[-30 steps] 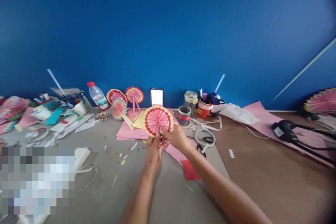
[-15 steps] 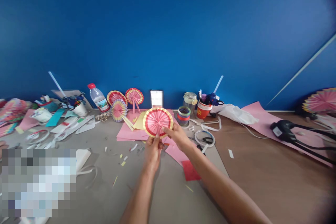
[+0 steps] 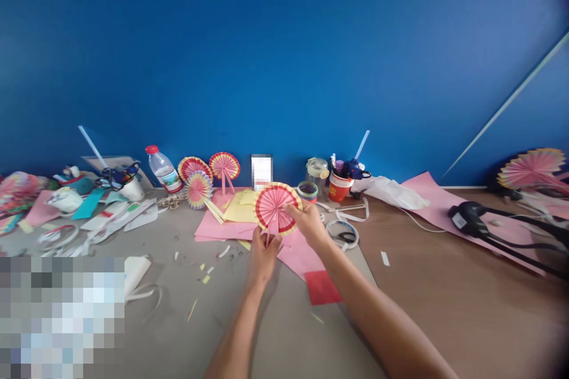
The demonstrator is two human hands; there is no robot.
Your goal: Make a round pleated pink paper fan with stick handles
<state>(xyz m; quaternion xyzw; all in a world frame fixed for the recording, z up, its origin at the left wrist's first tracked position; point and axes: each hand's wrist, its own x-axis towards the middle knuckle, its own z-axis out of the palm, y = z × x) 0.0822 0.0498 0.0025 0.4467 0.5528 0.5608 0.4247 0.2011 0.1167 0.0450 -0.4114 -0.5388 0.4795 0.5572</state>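
Observation:
A round pleated paper fan (image 3: pixel 273 204), pink with a red band and a yellow rim, is held up over the table between both hands. My left hand (image 3: pixel 265 251) is closed at its lower edge, around a pink strip below the pleats. With the fingers pinched on the fan's right side is my right hand (image 3: pixel 311 222). Behind the fan lie pink sheets (image 3: pixel 217 228) and yellow paper (image 3: pixel 240 208). Similar finished-looking fans (image 3: pixel 224 167) lean against the blue wall, one with a lilac rim (image 3: pixel 198 189).
A bottle with a red cap (image 3: pixel 162 169), a phone (image 3: pixel 262 170) and a red paper cup (image 3: pixel 340 186) of tools line the wall. A tape roll (image 3: pixel 342 234) and red paper (image 3: pixel 323 288) lie at right. Paper scraps (image 3: pixel 207 278) dot the grey table; a black-strapped device (image 3: pixel 471 219) sits far right.
The fan has moved slightly right and tilted, and the pink strip under its pleats shows more. Both hands still hold it. The view has shifted a little.

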